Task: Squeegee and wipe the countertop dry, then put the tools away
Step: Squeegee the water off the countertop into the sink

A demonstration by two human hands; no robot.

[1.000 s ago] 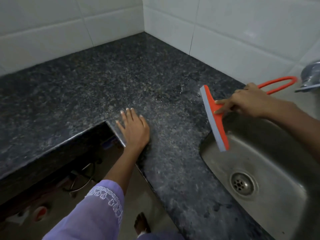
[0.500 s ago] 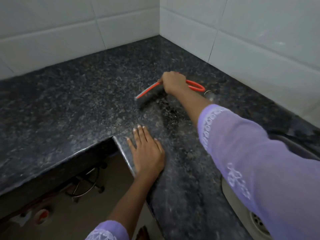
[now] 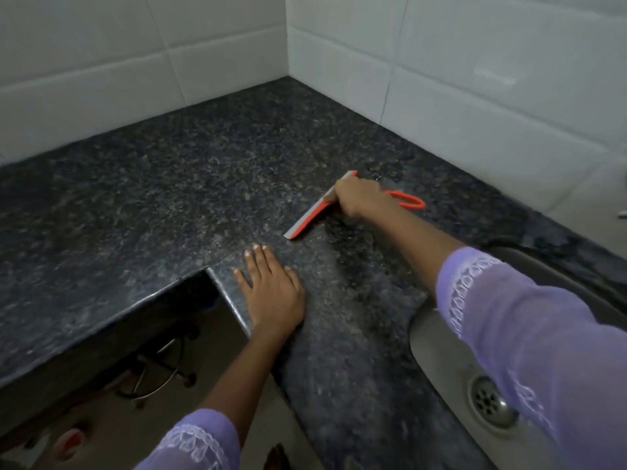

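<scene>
Squeegee (image 3: 317, 212) on countertop (image 3: 169, 198), behind left hand (image 3: 273, 293), sink (image 3: 437, 354) right.

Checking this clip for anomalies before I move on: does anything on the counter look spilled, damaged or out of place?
Nothing stands out. The right hand holds the orange squeegee blade-down on the dark granite countertop, the left hand rests flat near the counter's inner corner, and the sink looks intact. No cloth is in view.

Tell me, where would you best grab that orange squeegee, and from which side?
Grip the orange squeegee at the neck where its looped handle meets the blade bar, coming from above on the sink side. The right hand holds it there, which presses the blade flat on the countertop.
</scene>
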